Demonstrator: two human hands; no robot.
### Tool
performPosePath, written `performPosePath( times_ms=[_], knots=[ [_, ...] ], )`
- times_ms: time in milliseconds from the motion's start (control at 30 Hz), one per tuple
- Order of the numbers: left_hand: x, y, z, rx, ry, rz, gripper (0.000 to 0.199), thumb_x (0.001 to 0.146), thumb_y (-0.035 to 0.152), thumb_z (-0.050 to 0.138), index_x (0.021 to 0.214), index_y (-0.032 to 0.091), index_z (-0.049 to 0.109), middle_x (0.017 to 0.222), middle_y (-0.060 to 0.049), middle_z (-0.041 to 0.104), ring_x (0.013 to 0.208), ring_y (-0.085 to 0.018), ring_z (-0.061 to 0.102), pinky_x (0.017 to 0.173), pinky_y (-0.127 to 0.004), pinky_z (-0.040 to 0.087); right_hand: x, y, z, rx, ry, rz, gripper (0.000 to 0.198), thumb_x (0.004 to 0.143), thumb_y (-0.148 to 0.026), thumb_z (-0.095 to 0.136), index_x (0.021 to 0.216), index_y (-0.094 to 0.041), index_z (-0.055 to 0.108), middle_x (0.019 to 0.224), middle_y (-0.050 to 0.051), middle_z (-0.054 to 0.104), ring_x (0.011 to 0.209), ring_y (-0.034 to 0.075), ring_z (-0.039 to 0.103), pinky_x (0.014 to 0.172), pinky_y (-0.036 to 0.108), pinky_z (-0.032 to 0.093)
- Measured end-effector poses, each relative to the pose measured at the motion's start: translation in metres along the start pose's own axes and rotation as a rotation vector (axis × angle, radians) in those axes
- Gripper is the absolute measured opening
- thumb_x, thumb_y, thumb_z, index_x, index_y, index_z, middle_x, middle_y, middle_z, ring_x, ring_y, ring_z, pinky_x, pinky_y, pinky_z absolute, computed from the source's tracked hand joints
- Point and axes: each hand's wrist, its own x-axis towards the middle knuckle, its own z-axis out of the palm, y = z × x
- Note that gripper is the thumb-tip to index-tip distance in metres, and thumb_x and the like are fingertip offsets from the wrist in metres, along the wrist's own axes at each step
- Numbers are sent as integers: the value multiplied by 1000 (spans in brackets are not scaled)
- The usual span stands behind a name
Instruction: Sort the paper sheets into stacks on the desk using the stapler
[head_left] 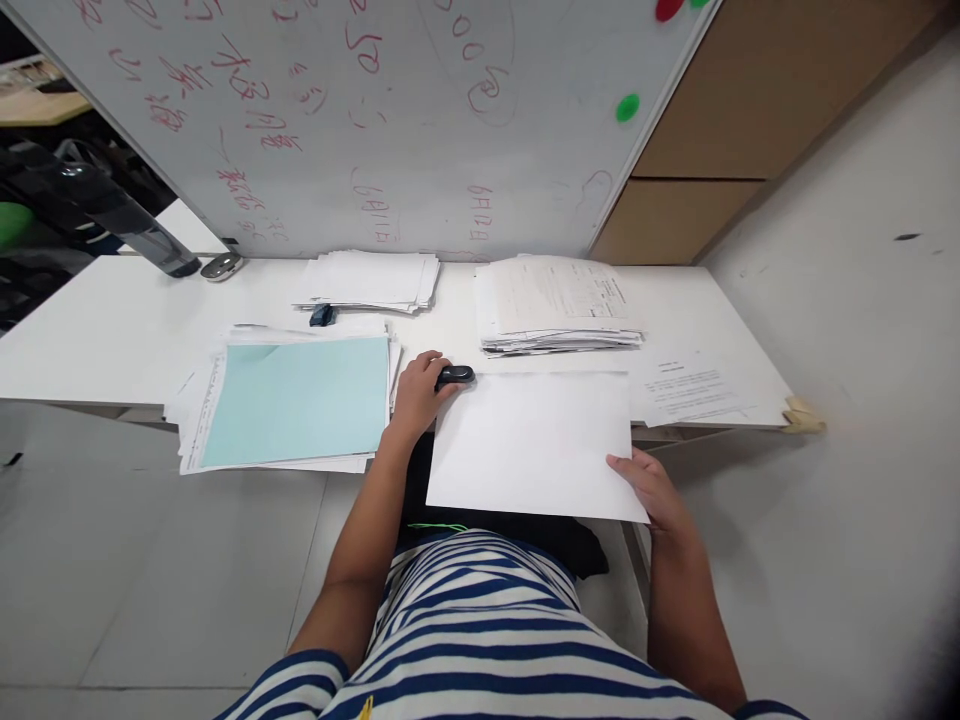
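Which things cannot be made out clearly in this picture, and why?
Head view:
Right hand: most fingers, hidden beneath the white sheet.
Black object: one end, covered by the left hand.
Printed sheet at right: text too small.
Whiteboard: top cut off by the picture's upper edge.

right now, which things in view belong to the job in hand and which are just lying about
In use:
white paper, right hand gripping its edge
black stapler, in left hand
perhaps the blue-topped pile

Apparently just lying about:
dark bottle
computer mouse
green magnet on the whiteboard
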Motion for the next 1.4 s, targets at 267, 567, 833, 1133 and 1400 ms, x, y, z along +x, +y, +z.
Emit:
performPosePath(
  times_ms=[267,567,833,1133,1400],
  knots=[
    [22,25,-25,-31,-211,-159,42,85,57,57,114,27,59,131,-10,59,136,-32,37,116,-60,0,2,3,1,29,-6,-6,35,62,-36,83,92,-20,75,80,5,77,63,21,70,57,29,54],
    [87,41,-2,-32,-134,-179,40,89,58,46,90,21,62,80,-8,66,88,-28,62,99,-49,35,0,5,4,1,4,-6,33,67,-45,80,91,-21,75,82,5,78,66,23,72,59,33,58],
    [80,34,23,-66,-152,-237,44,93,60,38,96,23,61,74,-7,65,75,-27,61,75,-36,42,2,8,-3,34,-44,55,36,65,-44,84,86,-16,75,75,6,76,60,17,69,54,25,53],
    [80,46,20,90,-225,-266,48,96,58,30,95,20,60,71,-8,64,72,-26,62,72,-35,41,13,9,4,62,49,65,39,63,-49,84,85,-18,72,71,4,75,57,18,67,52,27,53],
    [84,51,28,297,-351,-288,44,98,51,26,101,19,56,81,-10,67,77,-27,64,68,-34,40,14,2,19,114,117,39,42,59,-51,86,85,-22,69,70,1,73,55,19,66,51,30,54]
  ],
)
